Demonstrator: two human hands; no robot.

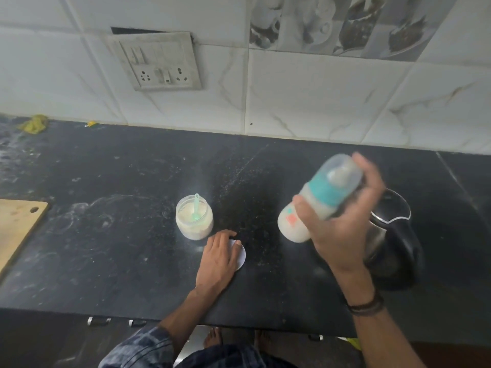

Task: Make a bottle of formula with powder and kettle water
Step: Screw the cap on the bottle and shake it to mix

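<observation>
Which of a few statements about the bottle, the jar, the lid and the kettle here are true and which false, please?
1. The right hand grips the bottle, tilted above the counter. True.
2. The powder jar has its lid on. False: it is open, with a green scoop standing inside.
3. The left hand rests on the white lid. True.
4. The kettle stands left of the jar. False: it stands to the right, behind the right hand.
</observation>
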